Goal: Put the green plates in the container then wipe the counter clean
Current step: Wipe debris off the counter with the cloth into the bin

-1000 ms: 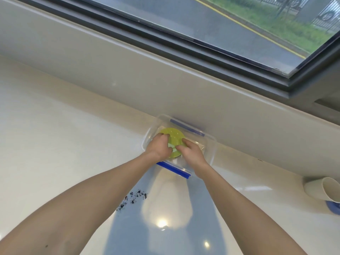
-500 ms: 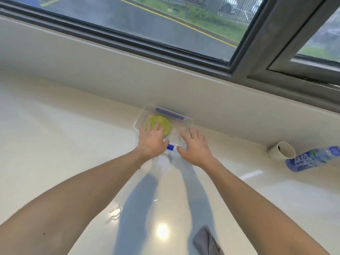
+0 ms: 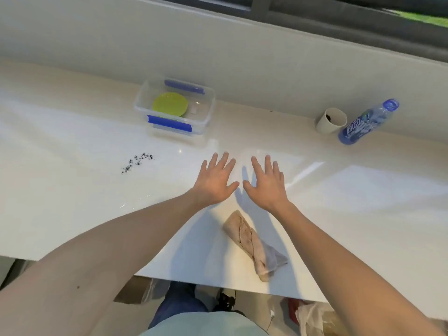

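Observation:
A green plate lies inside the clear container with blue clips, which stands on the white counter against the back wall. My left hand and my right hand hover side by side over the counter, nearer to me than the container, fingers spread and holding nothing. A rolled beige cloth lies on the counter just below my right hand, near the front edge. A patch of dark crumbs is scattered to the left of my hands.
At the back right a white cup lies on its side beside a blue plastic bottle, also lying down. The counter's front edge runs below my forearms, with bags and clutter on the floor beyond it.
Both hands let go of the green plate in the container and pulled back toward me, opening flat. The view tilted down, bringing the cloth and the counter's front edge into sight.

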